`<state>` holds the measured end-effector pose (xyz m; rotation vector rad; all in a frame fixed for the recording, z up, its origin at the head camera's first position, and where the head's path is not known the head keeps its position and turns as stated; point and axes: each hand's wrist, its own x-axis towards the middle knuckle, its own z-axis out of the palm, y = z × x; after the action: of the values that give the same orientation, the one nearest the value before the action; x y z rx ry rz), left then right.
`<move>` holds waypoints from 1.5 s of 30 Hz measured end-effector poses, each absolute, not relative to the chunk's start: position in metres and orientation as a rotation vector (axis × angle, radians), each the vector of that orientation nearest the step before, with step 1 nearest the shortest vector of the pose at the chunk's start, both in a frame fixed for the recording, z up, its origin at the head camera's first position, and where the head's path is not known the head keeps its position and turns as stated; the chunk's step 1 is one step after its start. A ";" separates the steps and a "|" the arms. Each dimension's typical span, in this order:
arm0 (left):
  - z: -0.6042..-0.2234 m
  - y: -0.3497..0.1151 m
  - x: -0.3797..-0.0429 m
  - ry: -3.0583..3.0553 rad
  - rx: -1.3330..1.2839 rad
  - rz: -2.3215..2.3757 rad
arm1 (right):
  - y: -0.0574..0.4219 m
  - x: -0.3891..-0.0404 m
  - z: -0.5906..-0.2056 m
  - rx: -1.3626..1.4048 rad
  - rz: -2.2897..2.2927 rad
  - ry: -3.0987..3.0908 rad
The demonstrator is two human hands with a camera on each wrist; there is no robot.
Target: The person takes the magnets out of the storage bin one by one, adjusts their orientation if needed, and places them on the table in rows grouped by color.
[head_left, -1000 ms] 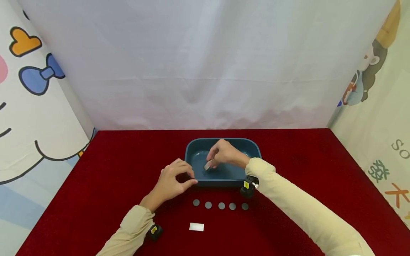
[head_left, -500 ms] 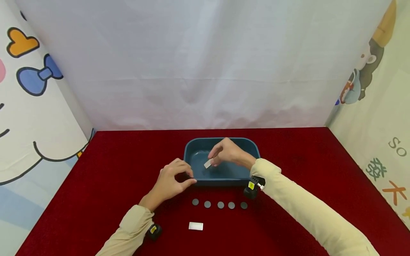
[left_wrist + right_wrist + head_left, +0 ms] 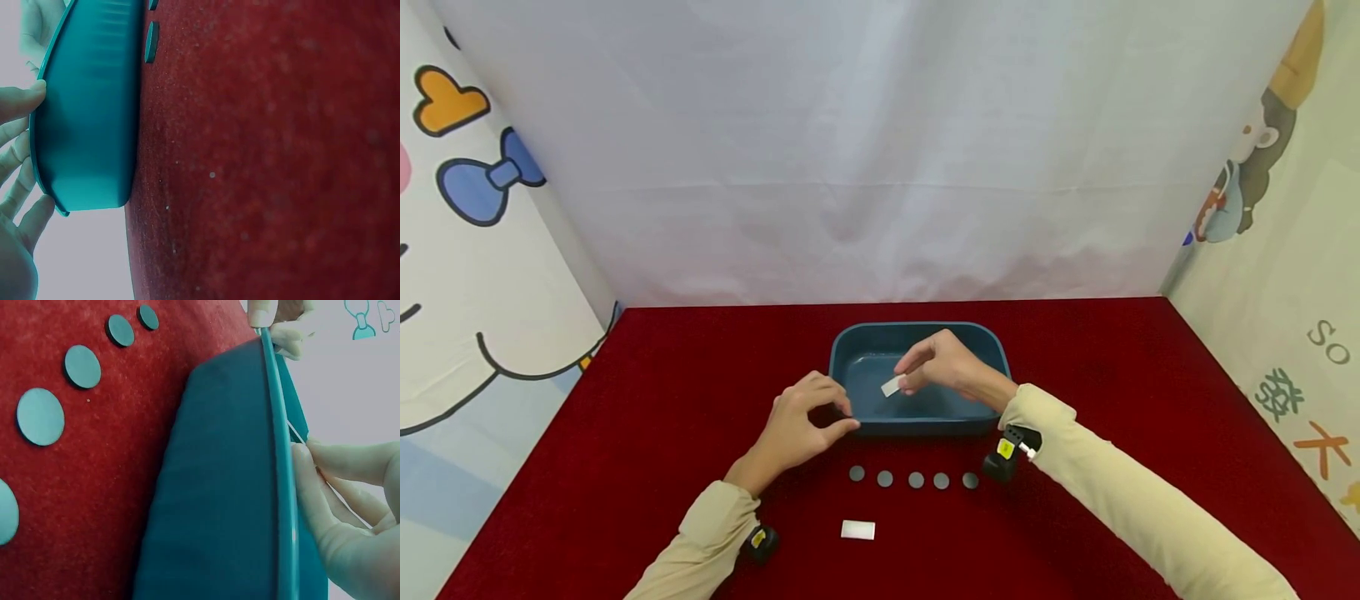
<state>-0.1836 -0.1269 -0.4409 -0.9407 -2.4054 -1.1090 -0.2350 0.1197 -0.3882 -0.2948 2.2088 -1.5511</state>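
Note:
A blue rectangular tray (image 3: 895, 427) stands on the red cloth. My left hand (image 3: 797, 427) holds its near left corner, thumb and fingers on the rim (image 3: 35, 147). Inside the outline of the tray, my right hand (image 3: 951, 364) pinches a small flat white rectangular piece (image 3: 891, 386) between thumb and fingertips. From the right wrist, only a thin white edge of that piece (image 3: 296, 432) shows beyond the tray's rim. The right palm is turned away in the head view.
In front of the tray lies a row of several grey round discs (image 3: 916, 481). Closer to me rests a white rectangular block (image 3: 858, 530). A white curtain (image 3: 880, 167) hangs behind the table, and printed cloths border both sides.
My right hand has moved a little to the right with the white piece, which now shows more of its flat face. The left hand keeps its place at the tray's corner.

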 end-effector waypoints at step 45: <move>-0.443 -0.127 -0.184 -2.370 -0.960 -1.110 | 0.145 -0.211 -0.385 -0.256 -1.807 1.978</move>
<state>-0.1839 -0.1271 -0.4430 -0.9597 -2.3705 -1.1100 -0.2109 0.1452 -0.3848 -0.2557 1.9776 -1.8073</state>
